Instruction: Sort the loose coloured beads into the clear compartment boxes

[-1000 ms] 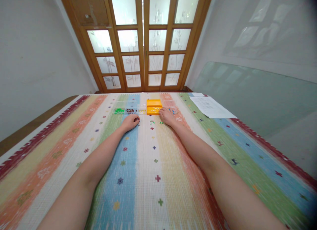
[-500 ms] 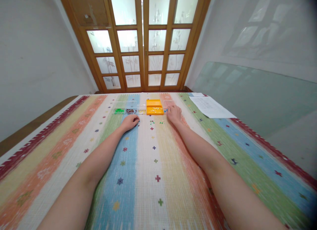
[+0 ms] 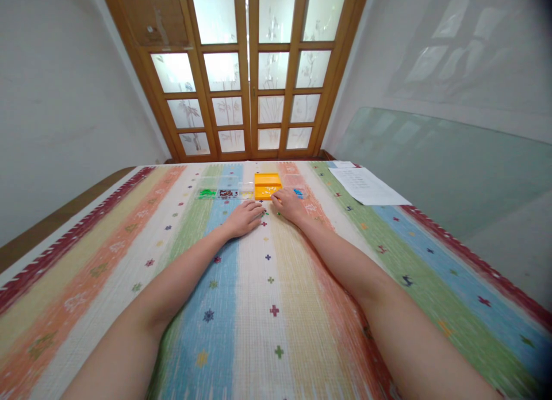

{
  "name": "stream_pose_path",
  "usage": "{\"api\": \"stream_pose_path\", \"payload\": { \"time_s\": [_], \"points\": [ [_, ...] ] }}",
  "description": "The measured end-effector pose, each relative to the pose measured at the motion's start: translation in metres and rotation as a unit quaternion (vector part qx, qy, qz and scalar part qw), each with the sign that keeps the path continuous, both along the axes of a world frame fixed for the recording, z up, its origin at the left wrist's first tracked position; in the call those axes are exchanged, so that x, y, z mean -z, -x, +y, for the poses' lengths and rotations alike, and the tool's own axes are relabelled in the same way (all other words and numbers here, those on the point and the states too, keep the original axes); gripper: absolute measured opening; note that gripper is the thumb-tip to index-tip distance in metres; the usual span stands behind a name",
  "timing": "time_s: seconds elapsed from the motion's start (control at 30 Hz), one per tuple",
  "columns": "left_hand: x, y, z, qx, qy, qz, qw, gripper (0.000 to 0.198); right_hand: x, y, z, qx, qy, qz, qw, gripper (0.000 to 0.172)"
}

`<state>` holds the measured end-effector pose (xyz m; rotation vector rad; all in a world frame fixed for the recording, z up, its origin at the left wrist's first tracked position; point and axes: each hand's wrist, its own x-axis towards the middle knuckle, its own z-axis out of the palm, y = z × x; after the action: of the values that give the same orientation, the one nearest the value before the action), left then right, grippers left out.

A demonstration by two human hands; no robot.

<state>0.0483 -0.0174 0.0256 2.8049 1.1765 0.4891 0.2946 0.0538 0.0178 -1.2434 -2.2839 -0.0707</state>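
My left hand [image 3: 245,218] lies palm down on the cloth with its fingers stretched out, the tips close to some small green pieces [image 3: 265,213]. My right hand [image 3: 288,205] is at the front right corner of an open yellow box [image 3: 268,179], thumb and fingertips pinched together. Whatever sits in that pinch is too small to make out. Small white pieces [image 3: 268,190] lie in the front part of the yellow box. To its right stands a clear box with blue pieces [image 3: 298,192]. Left of it, clear boxes hold green pieces [image 3: 207,193], dark red-brown pieces [image 3: 228,193] and yellowish pieces [image 3: 247,194].
A striped, patterned tablecloth [image 3: 254,308] covers the table. White printed sheets [image 3: 366,185] lie at the right far side. Beyond the table's far edge is a wooden door with glass panes [image 3: 227,111]. A pale glass panel [image 3: 431,158] leans on the right wall.
My right hand has moved left from the blue pieces to the yellow box's front corner. My left hand has shifted right, and its curled fingers have stretched out.
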Motion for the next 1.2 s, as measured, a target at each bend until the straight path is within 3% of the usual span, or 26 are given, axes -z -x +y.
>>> {"api": "stream_pose_path", "payload": {
  "time_s": [0.2,0.47,0.6,0.7,0.87,0.97,1.2],
  "points": [
    [0.013,-0.007,-0.001,0.011,0.026,0.036,0.999,0.057,0.000,-0.002,0.001,0.008,-0.006,-0.004,1.000,0.034],
    [0.015,-0.005,0.001,0.012,0.030,0.033,0.999,0.061,0.002,0.000,-0.001,-0.001,-0.004,0.016,1.000,0.035],
    [0.015,-0.005,0.000,0.013,0.031,0.034,0.999,0.060,0.001,-0.010,0.009,0.049,-0.030,0.093,0.994,0.034],
    [0.013,-0.006,-0.001,0.016,0.036,0.037,0.999,0.061,0.000,-0.033,0.022,0.137,-0.054,0.197,0.969,0.035],
    [0.008,-0.007,-0.003,0.019,0.041,0.034,0.998,0.059,0.010,-0.077,0.045,0.271,-0.004,0.367,0.890,0.040],
    [0.008,-0.007,-0.002,0.021,0.040,0.030,0.999,0.059,0.020,-0.088,0.054,0.278,0.024,0.422,0.862,0.039],
    [0.011,-0.003,-0.001,0.021,0.038,0.029,0.999,0.060,0.028,-0.096,0.067,0.274,0.039,0.462,0.842,0.038]
  ]
}}
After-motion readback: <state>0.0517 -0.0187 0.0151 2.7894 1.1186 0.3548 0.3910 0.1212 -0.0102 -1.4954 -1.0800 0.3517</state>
